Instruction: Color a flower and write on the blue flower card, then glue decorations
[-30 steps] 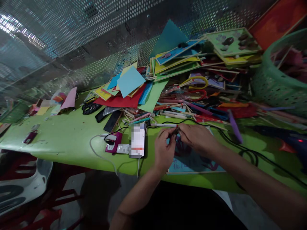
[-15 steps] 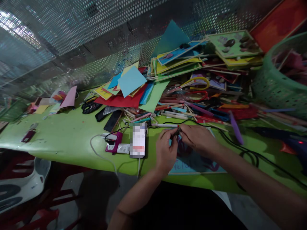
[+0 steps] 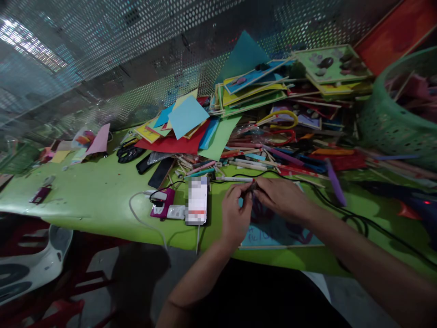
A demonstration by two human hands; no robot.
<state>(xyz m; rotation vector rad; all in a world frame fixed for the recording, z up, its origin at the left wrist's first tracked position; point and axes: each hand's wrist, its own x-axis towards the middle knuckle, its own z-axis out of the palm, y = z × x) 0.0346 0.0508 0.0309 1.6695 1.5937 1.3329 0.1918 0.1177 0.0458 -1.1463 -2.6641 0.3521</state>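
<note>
My left hand [image 3: 235,214] and my right hand [image 3: 282,197] meet above a light blue card [image 3: 276,232] that lies near the front edge of the green table [image 3: 95,196]. Both hands have their fingertips pinched together on a small dark piece [image 3: 253,186] with a red tip, too small to name. The card carries dark pink shapes and is partly hidden under my hands. A white pen [image 3: 235,179] lies just beyond my fingers.
A phone [image 3: 197,200] with a white cable lies left of my hands, beside a magenta device [image 3: 163,203]. Heaps of coloured paper [image 3: 186,116], sticks and framed cards fill the back. A green basket [image 3: 399,109] stands right. A black cable [image 3: 355,218] and glue gun [image 3: 414,200] lie right.
Both hands stay pinched at the same spot over the blue card, with only small finger shifts. The view has moved slightly.
</note>
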